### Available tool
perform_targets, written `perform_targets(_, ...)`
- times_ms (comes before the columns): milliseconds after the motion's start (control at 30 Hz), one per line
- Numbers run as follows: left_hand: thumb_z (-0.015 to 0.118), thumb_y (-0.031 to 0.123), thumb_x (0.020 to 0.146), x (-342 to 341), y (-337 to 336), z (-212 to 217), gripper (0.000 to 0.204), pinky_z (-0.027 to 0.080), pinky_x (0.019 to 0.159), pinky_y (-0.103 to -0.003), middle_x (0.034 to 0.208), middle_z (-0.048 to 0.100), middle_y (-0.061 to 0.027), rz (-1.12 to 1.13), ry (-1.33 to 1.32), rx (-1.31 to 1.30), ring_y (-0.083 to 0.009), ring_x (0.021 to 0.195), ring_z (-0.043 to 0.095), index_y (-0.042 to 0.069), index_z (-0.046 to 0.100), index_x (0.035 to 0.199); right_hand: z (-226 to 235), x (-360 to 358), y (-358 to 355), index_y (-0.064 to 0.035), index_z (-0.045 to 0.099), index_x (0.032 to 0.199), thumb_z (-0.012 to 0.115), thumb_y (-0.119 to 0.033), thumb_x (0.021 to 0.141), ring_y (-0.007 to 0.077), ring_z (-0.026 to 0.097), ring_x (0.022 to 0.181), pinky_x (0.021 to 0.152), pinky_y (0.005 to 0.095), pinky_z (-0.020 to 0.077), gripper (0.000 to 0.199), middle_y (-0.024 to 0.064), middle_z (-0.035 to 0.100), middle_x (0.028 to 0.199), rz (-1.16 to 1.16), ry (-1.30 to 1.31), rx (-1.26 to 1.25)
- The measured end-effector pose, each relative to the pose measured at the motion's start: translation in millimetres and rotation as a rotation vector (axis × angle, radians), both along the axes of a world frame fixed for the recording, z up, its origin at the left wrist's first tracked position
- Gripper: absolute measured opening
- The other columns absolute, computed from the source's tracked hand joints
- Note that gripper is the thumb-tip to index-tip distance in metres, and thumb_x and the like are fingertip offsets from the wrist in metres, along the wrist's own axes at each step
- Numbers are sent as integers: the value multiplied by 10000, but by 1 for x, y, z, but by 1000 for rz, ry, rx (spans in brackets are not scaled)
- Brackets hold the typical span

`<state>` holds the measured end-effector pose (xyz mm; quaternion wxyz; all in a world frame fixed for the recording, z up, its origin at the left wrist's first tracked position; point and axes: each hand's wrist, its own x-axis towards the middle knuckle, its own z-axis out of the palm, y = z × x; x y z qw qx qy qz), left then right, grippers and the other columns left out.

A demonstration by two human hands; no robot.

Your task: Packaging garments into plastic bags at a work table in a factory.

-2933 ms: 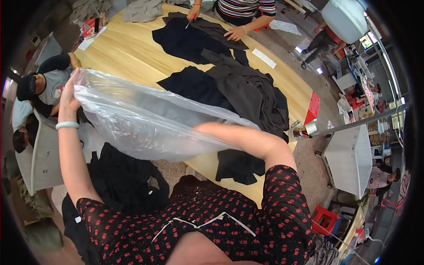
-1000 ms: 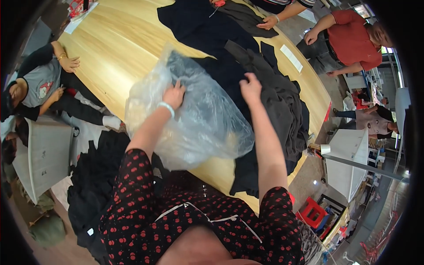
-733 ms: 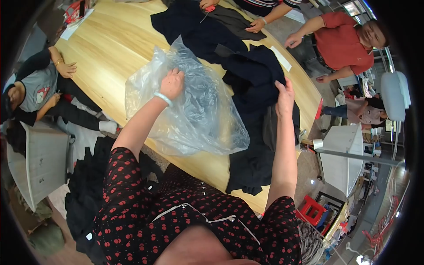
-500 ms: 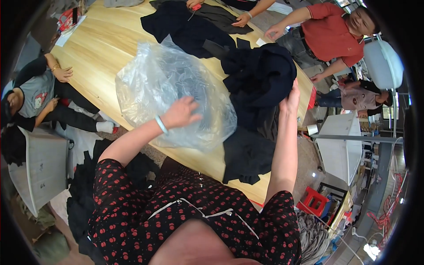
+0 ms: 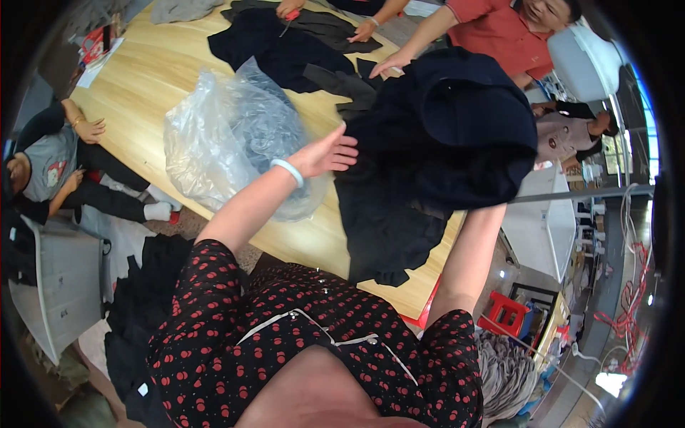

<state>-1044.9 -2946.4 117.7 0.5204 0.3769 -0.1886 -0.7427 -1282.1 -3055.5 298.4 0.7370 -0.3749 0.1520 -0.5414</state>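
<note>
A dark navy garment (image 5: 464, 107) is raised in a bulky bunch over the right part of the table. My right forearm (image 5: 467, 264) reaches up to it; the hand is covered by the cloth it holds up, so its fingers do not show. My left hand (image 5: 327, 152) is open, fingers stretched toward the garment's left edge, with nothing in it. Just left of that hand, a large clear plastic bag (image 5: 228, 135) lies crumpled on the wooden table. Black cloth pieces (image 5: 389, 239) hang down at the near right side of the tabletop.
Across the wooden table (image 5: 143, 93), a person's hand holds red-handled scissors (image 5: 291, 16) over dark cloth (image 5: 271, 46). A person in a red shirt (image 5: 492, 32) reaches in. Another sits at left by a white bin (image 5: 64, 285). Right, a red stool (image 5: 503, 314) stands near a white cart (image 5: 546, 228).
My right hand has lifted the navy garment and spread it up and right. My left hand has moved right, off the plastic bag, toward the garment. The red-shirted person's hand now reaches onto the table.
</note>
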Motion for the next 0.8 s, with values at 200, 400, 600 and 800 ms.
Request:
perform_targets(200, 459, 604, 728, -39, 1, 34, 734, 365, 869, -420, 1240, 364, -102, 93, 599, -154, -316, 1076, 414, 122, 304, 1260, -39, -23, 10, 26, 420, 1143, 358, -155, 874, 216, 475, 1023, 903, 305, 358, 329, 122, 499, 1115, -40, 297, 169)
perform_targets(400, 567, 187, 765, -20, 41, -9, 223, 436, 658, -277, 940, 544, -89, 478, -1008, -212, -163, 745, 525, 22, 542, 914, -127, -123, -2, -30, 510, 1085, 462, -46, 811, 178, 517, 962, 839, 263, 387, 278, 94, 549, 1045, -372, 1272, -310)
perform_targets(600, 488, 117, 781, 52, 129, -84, 289, 404, 751, -343, 986, 508, -186, 989, -1493, 154, -301, 920, 488, 11, 462, 1049, -104, 81, 92, -53, 571, 985, 507, -120, 803, 180, 561, 866, 767, 262, 423, 204, 95, 587, 934, -46, 1231, -812)
perform_targets(800, 445, 68, 777, 36, 142, -95, 319, 347, 846, -406, 1089, 438, -252, 797, -1293, 126, -374, 1020, 421, -14, 429, 1084, -230, 278, 157, -73, 495, 1092, 460, -278, 811, 282, 527, 963, 851, 369, 376, 349, 174, 555, 994, 735, 1192, -516)
